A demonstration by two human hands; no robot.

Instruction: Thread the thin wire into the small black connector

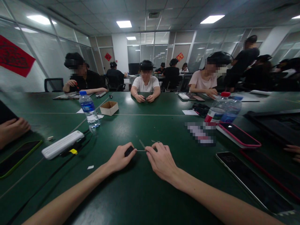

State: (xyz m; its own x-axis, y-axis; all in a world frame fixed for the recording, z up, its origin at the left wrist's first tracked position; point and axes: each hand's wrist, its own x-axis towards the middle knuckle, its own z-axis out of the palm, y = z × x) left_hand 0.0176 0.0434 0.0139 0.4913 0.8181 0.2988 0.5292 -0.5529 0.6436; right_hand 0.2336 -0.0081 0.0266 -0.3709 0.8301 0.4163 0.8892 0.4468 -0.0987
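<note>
Left hand [120, 157] closed on black piece [128, 151]; right hand [163, 161] pinches thin strip [141, 151], best kept straight, untwisted.

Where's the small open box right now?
Head view: the box sits on the table left of centre, just right of the left water bottle, beyond the left hand.

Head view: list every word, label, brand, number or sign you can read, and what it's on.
None reads clearly enough to quote.
Bottle with blue cap: label blurred.
Bottle with red cap: label blurred.
Red banner: dark characters, not legible.
Red wall signs: gold characters, too small.
Black piece in left hand: no text discernible.
</note>
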